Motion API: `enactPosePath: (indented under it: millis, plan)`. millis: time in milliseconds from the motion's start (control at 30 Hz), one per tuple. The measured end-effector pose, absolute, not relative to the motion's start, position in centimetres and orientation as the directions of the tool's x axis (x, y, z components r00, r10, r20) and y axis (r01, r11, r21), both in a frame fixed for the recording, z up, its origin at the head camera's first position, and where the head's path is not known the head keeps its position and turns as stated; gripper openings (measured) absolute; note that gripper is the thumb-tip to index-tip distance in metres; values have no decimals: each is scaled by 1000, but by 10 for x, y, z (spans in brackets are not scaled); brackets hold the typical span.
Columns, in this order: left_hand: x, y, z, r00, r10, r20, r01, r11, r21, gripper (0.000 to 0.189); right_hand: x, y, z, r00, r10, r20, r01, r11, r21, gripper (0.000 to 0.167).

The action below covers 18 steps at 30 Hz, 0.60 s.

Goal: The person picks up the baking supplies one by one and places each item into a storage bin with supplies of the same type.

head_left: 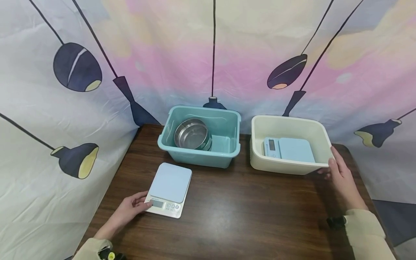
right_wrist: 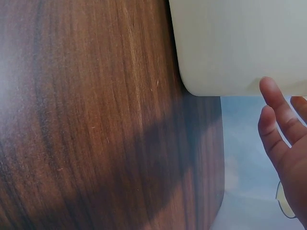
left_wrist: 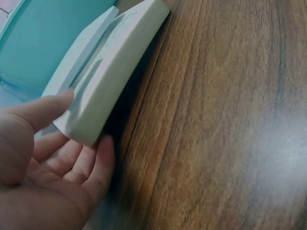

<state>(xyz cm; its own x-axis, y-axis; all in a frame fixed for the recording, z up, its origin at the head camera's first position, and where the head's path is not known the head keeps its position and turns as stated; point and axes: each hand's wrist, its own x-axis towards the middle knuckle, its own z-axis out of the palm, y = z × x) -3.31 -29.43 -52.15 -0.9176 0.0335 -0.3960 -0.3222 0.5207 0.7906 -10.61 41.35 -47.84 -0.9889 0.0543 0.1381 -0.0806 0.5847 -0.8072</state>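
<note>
My left hand pinches the near left corner of a white kitchen scale, thumb on top beside the display and fingers beneath. In the left wrist view, dark shadow lies under the scale's edge, near the curled fingers. At the right, my right hand holds the right front corner of a cream plastic bin, with the thumb at the rim. The right wrist view has fingertips near the lower edge of the bin's wall. Inside that bin lies a light blue kitchen scale.
A teal plastic bin stands at the back, left of the cream one, with round metal bowls or sieves stacked in it. Under everything is a dark wooden table. A cloth printed with lamps hangs behind it.
</note>
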Motion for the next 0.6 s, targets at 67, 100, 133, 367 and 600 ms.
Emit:
enactPosePath:
  millis: [67, 100, 133, 367, 600]
  plan:
    - [-32, -296, -522, -913, 47, -406, -346, 441, 828, 70, -106, 413, -478, -989, 54, 137, -80, 582, -809, 58]
    - [-32, -297, -523, -911, 58, -409, -355, 393, 848, 70, -106, 413, -478, -989, 55, 136, -79, 581, -810, 58]
    - [-32, -297, -523, -909, 72, -410, -362, 350, 864, 71, -106, 412, -477, -989, 57, 136, -78, 582, -810, 58]
    - [-32, -306, -525, -898, 179, -403, -360, 230, 904, 80, -107, 413, -479, -988, 49, 149, -93, 584, -807, 58]
    - [-31, -308, -530, -903, 193, -383, -343, 210, 915, 82, -107, 415, -482, -986, 46, 159, -101, 589, -801, 58]
